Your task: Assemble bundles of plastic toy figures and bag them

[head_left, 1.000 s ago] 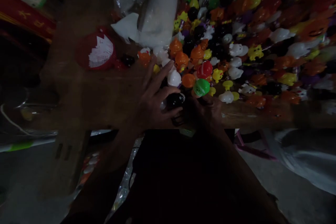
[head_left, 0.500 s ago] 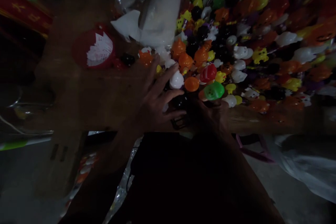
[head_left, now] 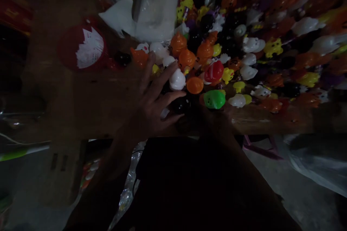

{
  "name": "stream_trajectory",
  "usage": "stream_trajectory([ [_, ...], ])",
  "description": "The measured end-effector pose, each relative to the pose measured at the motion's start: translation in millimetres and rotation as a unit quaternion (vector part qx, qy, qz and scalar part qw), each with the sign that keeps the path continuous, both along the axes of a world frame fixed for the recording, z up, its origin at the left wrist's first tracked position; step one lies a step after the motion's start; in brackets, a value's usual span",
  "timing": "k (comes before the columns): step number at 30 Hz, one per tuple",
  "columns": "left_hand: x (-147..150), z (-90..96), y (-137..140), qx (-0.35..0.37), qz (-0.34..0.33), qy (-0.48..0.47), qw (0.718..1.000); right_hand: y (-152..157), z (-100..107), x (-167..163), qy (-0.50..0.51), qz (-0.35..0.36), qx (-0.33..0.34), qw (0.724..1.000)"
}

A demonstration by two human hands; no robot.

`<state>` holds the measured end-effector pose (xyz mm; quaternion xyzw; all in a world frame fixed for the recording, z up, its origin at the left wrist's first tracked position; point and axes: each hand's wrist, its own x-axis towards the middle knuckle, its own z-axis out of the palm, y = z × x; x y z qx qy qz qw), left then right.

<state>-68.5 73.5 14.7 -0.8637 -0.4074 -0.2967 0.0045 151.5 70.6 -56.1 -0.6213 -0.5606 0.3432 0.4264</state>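
My left hand (head_left: 153, 103) rests at the near edge of the toy heap with its fingers spread. Its fingertips lie beside a white round toy (head_left: 177, 80) and a black toy (head_left: 182, 104). A deeply shadowed right hand (head_left: 218, 119) is just below a green toy with a small face (head_left: 214, 99). Whether its fingers grip that toy cannot be made out. Close to both hands are an orange round toy (head_left: 194, 85), a red-and-white toy (head_left: 214, 72) and a yellow toy (head_left: 228, 75).
Many small glossy plastic toys cover the right part of the wooden table (head_left: 105, 97). At left stands a red round container (head_left: 67, 48) with white printed paper (head_left: 90, 48). Clear plastic bags (head_left: 157, 7) lie behind. A pink stool (head_left: 261, 148) is below the table edge.
The view has shifted, so the table items appear farther left. Both hands stay at nearly the same places among the toys, the left one still spread.
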Motion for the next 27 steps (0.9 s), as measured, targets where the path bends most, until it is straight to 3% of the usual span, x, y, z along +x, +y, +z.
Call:
stream_trajectory([
  [12, 9.5, -1.8, 1.1, 0.007, -0.009, -0.024, 1.0, 7.4, -4.1, -0.8, -0.096, 0.096, 0.168, 0.976],
  [23, 21.8, 14.1, -4.5, -0.017, 0.001, 0.007, 1.0, 2.8, -6.7, 3.6, -0.085, 0.208, 0.182, 0.957],
  [27, 32.7, 11.8, -3.1, -0.01, 0.046, 0.004, 0.999, -2.8, -8.5, 0.3, -0.099, 0.196, 0.167, 0.961],
])
